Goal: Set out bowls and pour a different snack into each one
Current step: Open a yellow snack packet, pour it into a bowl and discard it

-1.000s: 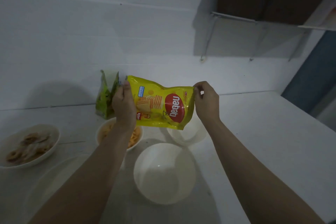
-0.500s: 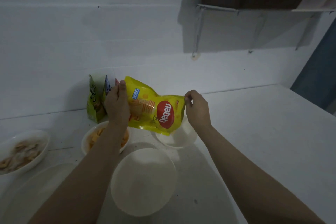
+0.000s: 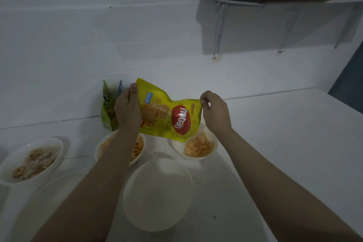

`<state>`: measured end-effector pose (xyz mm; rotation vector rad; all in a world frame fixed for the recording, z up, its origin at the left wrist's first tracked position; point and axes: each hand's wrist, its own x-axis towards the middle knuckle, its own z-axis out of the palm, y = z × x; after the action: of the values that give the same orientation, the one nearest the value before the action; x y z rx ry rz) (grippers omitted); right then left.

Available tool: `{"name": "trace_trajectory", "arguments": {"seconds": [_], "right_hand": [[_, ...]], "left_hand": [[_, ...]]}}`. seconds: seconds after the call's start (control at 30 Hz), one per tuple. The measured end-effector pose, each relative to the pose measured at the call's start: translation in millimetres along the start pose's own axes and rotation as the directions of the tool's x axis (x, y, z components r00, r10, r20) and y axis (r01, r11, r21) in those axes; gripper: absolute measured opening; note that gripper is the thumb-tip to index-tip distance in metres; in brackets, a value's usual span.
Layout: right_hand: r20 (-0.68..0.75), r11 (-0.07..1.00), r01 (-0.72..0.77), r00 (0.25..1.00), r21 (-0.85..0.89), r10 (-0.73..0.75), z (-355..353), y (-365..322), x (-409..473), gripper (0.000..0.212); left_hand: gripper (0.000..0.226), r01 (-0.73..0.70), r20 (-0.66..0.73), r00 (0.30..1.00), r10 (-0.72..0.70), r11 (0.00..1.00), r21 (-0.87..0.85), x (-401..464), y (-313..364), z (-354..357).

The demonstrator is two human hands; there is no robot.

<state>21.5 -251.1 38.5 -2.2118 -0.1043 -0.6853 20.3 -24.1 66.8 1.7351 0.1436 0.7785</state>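
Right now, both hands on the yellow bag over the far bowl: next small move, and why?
Probably keep tipping the yellow bag so more falls into the far bowl. The left hand grips the raised end, the right hand pinches the top corner, and the low corner hangs over the bowl, which holds only a small heap of pale pieces. The near bowl looks empty.

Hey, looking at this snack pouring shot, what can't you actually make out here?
Head view only:
- White bowl with orange snacks: the left forearm covers its middle.
- Green snack bag by the wall: the left hand hides its right side; print too dim to read.
- Yellow Nabati bag: its open mouth faces down over the small white bowl, so what remains inside is hidden.
- Oval white dish: contents blurred.
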Motion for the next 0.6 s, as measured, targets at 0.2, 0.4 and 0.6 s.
{"name": "trace_trajectory", "arguments": {"seconds": [0.2,0.4,0.6], "right_hand": [[0.064,0.994,0.061,0.996,-0.095,-0.055,-5.4,-3.1,7.0,0.013],[0.064,0.983,0.066,0.996,-0.174,-0.055,-6.0,-9.4,4.0,0.013],[0.054,0.973,0.032,0.998,-0.228,-0.020,-4.6,-10.2,-3.4,0.014]], "left_hand": [[0.058,-0.038,0.007,0.999,0.038,0.999,0.016,2.7,0.7,-5.8],[0.053,-0.044,0.010,0.999,0.044,0.998,0.036,4.8,1.0,-8.4],[0.046,-0.055,0.044,0.998,0.053,0.997,0.046,5.0,1.2,-8.6]]}}
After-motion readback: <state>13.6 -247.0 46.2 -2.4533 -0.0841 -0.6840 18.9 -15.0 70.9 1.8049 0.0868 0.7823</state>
